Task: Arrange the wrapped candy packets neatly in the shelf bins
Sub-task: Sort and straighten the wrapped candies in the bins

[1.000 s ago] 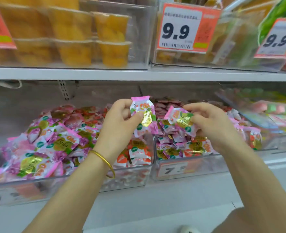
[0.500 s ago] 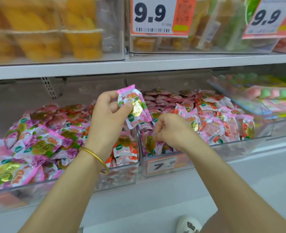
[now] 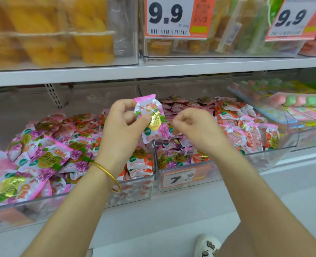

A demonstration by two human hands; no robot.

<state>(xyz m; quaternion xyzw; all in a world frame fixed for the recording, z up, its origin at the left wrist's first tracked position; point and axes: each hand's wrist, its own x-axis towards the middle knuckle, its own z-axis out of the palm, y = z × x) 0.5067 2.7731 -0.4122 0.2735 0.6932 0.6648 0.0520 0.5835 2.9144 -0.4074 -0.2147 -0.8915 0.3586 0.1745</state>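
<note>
My left hand [image 3: 122, 127] holds one pink wrapped candy packet [image 3: 150, 117] upright between thumb and fingers, above the divider between two clear bins. The left bin [image 3: 75, 198] is heaped with pink and purple packets [image 3: 47, 160]. The middle bin [image 3: 233, 160] holds pink and red packets [image 3: 246, 134] and carries a 7.9 price label [image 3: 181, 179]. My right hand [image 3: 194, 127] hovers over the middle bin just right of the held packet, fingers curled closed. Whether they pinch a packet is hidden.
A tilted clear bin [image 3: 287, 127] of pastel sweets sits at the right. The white shelf board [image 3: 153, 71] above carries bins of yellow fruit cups [image 3: 60, 38] and 9.9 price tags [image 3: 169, 15]. A gold bangle [image 3: 107, 173] circles my left wrist. A white shoe [image 3: 207, 245] shows below.
My right hand dipped into the middle bin, then rose toward the packet in my left hand. The left hand kept its packet and barely moved.
</note>
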